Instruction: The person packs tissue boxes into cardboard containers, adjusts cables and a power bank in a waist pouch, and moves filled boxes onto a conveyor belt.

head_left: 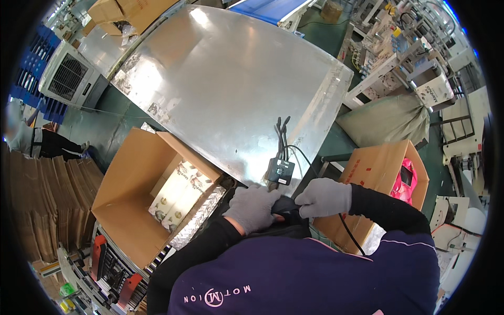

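Both my hands wear grey knitted gloves and meet close to my body at the near edge of the metal table (226, 89). My left hand (253, 209) has its fingers curled against a dark, soft-looking black thing (286, 206), whose kind I cannot make out. From the other side my right hand (326, 198) closes on the same black thing. Just beyond them a small black box (281, 171) lies on the table's near corner. Short black cables (282, 136) stick out from its far side, and a longer cable runs past my right hand.
At my left an open carton (128, 194) holds white printed packages (181, 194). Another carton (362, 173) with something pink inside stands at my right. Flattened cardboard (50, 205), an air cooler (73, 76), a sack (388, 121) and a blue conveyor (270, 9) surround the table. A person (42, 139) is at far left.
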The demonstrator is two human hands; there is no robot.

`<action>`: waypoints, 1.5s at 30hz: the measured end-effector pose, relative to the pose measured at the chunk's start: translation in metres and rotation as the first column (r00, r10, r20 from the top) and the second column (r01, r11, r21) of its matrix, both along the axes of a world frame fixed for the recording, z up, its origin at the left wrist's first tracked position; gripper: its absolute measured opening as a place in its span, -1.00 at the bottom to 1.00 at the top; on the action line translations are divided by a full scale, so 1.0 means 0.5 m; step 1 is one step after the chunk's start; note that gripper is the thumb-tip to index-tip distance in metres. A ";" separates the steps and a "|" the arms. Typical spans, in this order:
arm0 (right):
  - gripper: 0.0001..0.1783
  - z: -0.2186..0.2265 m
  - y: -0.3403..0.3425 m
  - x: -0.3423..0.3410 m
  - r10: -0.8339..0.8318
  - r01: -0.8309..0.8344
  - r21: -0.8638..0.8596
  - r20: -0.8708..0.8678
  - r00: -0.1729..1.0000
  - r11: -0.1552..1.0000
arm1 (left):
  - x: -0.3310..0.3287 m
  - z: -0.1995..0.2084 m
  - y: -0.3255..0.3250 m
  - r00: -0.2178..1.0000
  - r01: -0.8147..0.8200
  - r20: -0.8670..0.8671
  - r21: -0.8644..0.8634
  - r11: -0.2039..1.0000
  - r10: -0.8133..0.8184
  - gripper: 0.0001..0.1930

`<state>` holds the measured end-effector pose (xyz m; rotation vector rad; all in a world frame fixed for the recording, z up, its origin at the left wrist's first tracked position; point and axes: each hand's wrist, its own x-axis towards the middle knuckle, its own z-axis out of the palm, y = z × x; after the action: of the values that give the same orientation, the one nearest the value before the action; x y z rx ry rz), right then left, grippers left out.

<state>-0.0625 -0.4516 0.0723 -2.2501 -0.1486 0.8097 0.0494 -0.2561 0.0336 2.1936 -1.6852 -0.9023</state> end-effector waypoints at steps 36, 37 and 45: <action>-0.26 -0.192 -0.008 0.070 0.613 -0.293 -0.757 0.174 0.771 0.584 | 0.061 0.046 0.142 0.866 -0.493 -0.126 -0.062 0.868 0.483 -0.59; -0.29 -0.215 -0.017 0.074 0.684 -0.332 -0.762 0.191 0.704 0.556 | 0.058 0.041 0.150 0.860 -0.505 -0.134 -0.069 0.861 0.493 -0.63; -0.43 -0.346 -0.089 0.121 0.582 -0.379 -0.470 0.434 0.688 0.797 | 0.045 0.023 0.183 0.764 -0.587 -0.343 -0.015 0.809 0.547 -0.80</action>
<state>-0.0020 -0.4962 -0.1004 -2.7857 -1.0093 0.4067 0.0716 -0.1648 0.0450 2.1291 -0.8127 -0.8864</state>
